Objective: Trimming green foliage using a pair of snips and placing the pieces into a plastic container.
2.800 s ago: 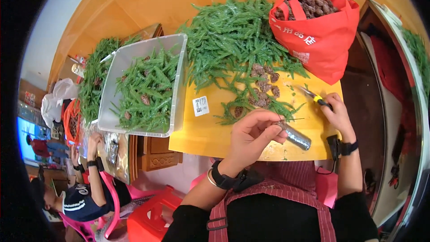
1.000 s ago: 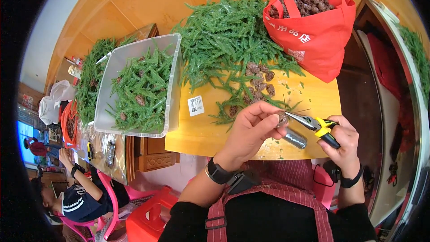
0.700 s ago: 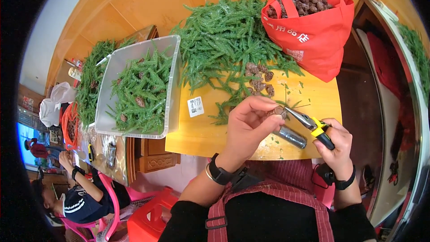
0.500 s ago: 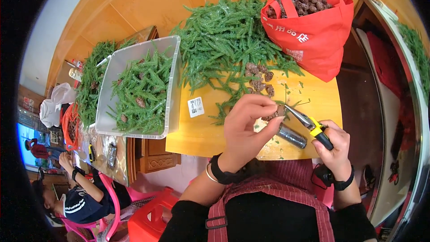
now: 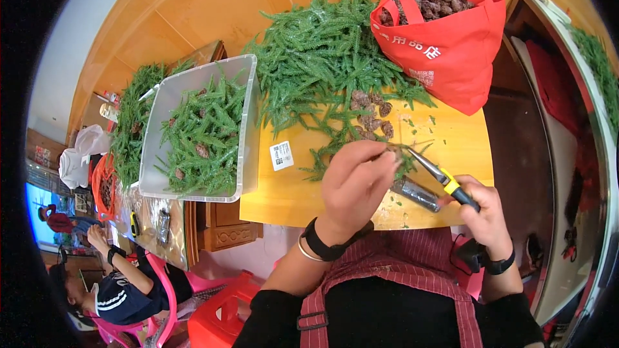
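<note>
One seated co-worker (image 5: 126, 293) in a dark top with white stripes is at the lower left, below a red mesh bag (image 5: 102, 187) of brown cones. Next comes a translucent plastic box (image 5: 251, 116), tilted in view, holding green sprigs (image 5: 213, 135) dotted with cones. On the yellow tabletop (image 5: 277, 203) lie a white label (image 5: 281, 154) and, behind it, a big heap of green branches (image 5: 316, 58). The left hand (image 5: 354, 187) is over the table, thumb and fingers pinched around a small thing (image 5: 396, 151), blurred and mostly hidden. Just beyond are loose brown cones (image 5: 369, 120); nearer the table's front edge lies a dark cylinder (image 5: 416, 193). A red bag (image 5: 445, 64) full of cones stands at the back. The pliers (image 5: 433, 167), yellow and black at the handles, slant over the table, their tip just beside the left fingertips; whether the jaws are parted I cannot tell. The right hand (image 5: 482, 212) is closed around the handles.
</note>
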### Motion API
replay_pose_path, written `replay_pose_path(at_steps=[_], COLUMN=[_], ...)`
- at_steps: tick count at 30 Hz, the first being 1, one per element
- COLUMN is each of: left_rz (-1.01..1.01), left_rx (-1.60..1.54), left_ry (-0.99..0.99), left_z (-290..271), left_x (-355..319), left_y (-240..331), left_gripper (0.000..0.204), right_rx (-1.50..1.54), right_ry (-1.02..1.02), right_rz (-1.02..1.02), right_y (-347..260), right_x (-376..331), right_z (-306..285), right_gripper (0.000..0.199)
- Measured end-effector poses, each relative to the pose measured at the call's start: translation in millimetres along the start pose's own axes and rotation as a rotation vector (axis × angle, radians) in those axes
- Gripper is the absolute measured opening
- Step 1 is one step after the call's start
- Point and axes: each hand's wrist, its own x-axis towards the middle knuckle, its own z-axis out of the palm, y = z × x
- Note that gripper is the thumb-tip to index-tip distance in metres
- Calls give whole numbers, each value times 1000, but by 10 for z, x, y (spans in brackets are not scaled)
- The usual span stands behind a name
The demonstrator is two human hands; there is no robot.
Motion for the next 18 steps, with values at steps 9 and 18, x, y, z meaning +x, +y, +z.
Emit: replay_pose_path(at_steps=[9,18], left_rz=[-885,-1008], left_rx=[-817,-919], left_ry=[112,-28], left_z=[-38,-16], left_x=[-109,-182], left_y=[-55,-87], left_gripper=[20,21], right_rx=[-564,-836], right_ry=[192,117], right_rz=[123,35], right_y=[620,739], right_x=[46,189], right_z=[-228,-231], right_gripper=[22,21])
